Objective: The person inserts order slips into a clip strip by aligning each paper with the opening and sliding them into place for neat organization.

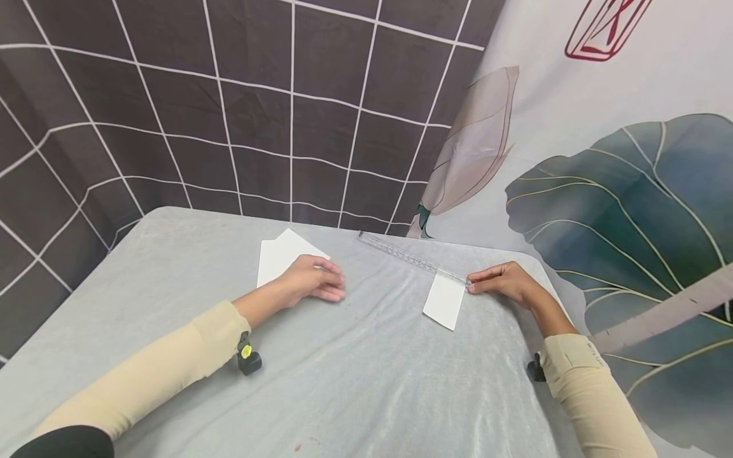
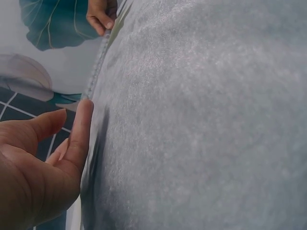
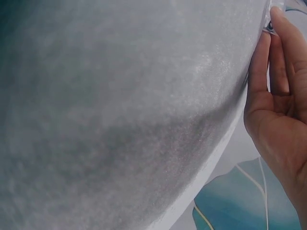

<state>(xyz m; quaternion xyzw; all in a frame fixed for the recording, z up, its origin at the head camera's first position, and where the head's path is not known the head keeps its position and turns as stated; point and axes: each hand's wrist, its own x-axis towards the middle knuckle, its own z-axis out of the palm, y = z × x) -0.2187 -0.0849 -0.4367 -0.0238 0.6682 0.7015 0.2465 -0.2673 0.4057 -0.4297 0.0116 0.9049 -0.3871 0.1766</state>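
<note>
My right hand (image 1: 506,280) pinches the near right end of a clear ruler (image 1: 401,252) between thumb and fingers. The ruler slants across the table toward the far edge, over the top of a small white paper card (image 1: 445,302). In the right wrist view the fingers hold the ruler's tip (image 3: 270,25) at the upper right. My left hand (image 1: 315,280), fingers loosely extended and holding nothing, is over the lower right part of two overlapping white sheets (image 1: 275,257). The left wrist view shows its thumb and fingers apart. That hand hides part of the sheets.
A grey cloth with wrinkles covers the table (image 1: 366,381). Behind it hangs a dark curtain (image 1: 252,114) with white grid lines. A white curtain with large leaf prints (image 1: 618,210) hangs along the right side, close to my right arm.
</note>
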